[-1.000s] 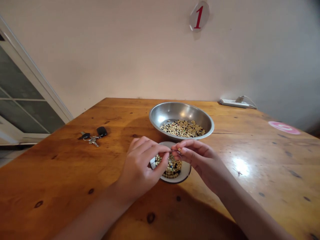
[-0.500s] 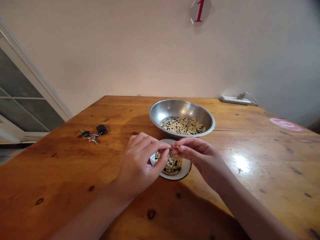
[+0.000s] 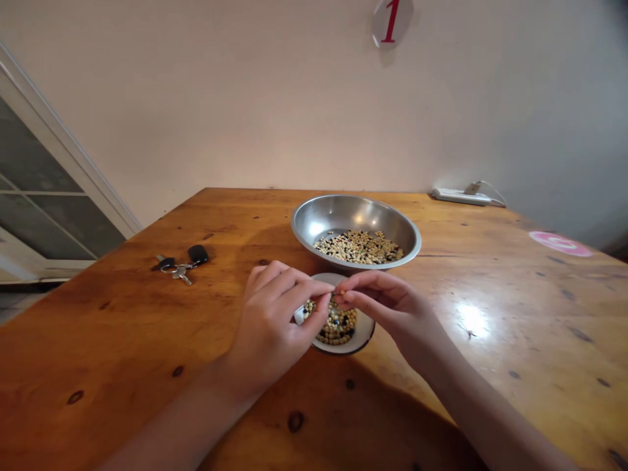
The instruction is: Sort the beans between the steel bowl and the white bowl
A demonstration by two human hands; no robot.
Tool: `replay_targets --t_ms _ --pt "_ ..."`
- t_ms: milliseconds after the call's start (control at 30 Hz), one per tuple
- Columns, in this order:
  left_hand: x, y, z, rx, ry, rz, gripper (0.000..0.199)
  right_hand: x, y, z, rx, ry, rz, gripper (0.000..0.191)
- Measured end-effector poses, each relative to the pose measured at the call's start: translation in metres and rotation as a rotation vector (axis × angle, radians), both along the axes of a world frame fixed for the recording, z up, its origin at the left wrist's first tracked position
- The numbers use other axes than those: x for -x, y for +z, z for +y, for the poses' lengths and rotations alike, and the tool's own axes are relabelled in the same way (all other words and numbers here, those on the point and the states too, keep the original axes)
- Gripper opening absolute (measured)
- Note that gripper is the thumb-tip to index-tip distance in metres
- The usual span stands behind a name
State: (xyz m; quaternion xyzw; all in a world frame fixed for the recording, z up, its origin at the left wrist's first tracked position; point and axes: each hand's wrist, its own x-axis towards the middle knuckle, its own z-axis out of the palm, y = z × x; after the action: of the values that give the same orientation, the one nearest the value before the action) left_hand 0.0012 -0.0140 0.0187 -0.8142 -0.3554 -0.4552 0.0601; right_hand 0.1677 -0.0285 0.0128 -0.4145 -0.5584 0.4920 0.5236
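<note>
Both hands meet over a small white dish (image 3: 364, 330) with a dark rim. In it lie beads (image 3: 338, 327), mostly gold with some black, several of them in curved rows. The thumb and forefinger of my left hand (image 3: 279, 314) are pinched together at the dish's far side; what they hold is too small to make out. My right hand (image 3: 392, 301) pinches a tiny gold bead (image 3: 342, 293), its fingertips almost touching the left ones. Just behind the dish stands a wide steel bowl (image 3: 314, 219) with many loose gold and black beads (image 3: 363, 247) in it.
A bunch of keys (image 3: 182, 267) with a black fob lies on the wooden table (image 3: 122, 327) at left. A white power strip (image 3: 464, 196) with a plug sits at the back right. Nearer the right edge is a pink round sticker (image 3: 560, 244). The wall (image 3: 245, 98) rises behind.
My right fingertips have closed in a little to the left, and the gold bead now shows less between them. My left hand keeps its pinch almost in place.
</note>
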Motion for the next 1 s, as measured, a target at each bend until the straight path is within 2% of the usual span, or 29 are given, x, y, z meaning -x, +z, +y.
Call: replay_targets --t_ms 100,233,467,600,800,1000 --pt "0.001 -0.001 0.0 -0.004 -0.004 0.011 0.008 0.002 -0.001 -0.001 -0.045 -0.005 -0.048 0.012" --pt "0.001 -0.002 0.002 0.053 -0.047 -0.046 0.006 0.002 -0.002 0.002 -0.031 -0.008 0.05 0.025" --pt "0.0 -0.008 0.006 0.241 -0.097 -0.146 0.007 0.001 -0.008 0.007 0.006 -0.018 0.084 0.015" --pt "-0.001 -0.01 0.006 0.274 -0.11 -0.107 0.007 0.002 -0.01 0.007 -0.032 -0.037 0.027 0.015" --pt "-0.002 -0.012 0.008 0.29 -0.079 -0.033 0.006 0.003 -0.011 0.007 -0.246 -0.075 -0.241 0.015" --pt "-0.003 -0.015 0.012 0.286 -0.026 -0.032 0.015 0.003 -0.015 0.007 -0.22 -0.022 -0.171 0.018"
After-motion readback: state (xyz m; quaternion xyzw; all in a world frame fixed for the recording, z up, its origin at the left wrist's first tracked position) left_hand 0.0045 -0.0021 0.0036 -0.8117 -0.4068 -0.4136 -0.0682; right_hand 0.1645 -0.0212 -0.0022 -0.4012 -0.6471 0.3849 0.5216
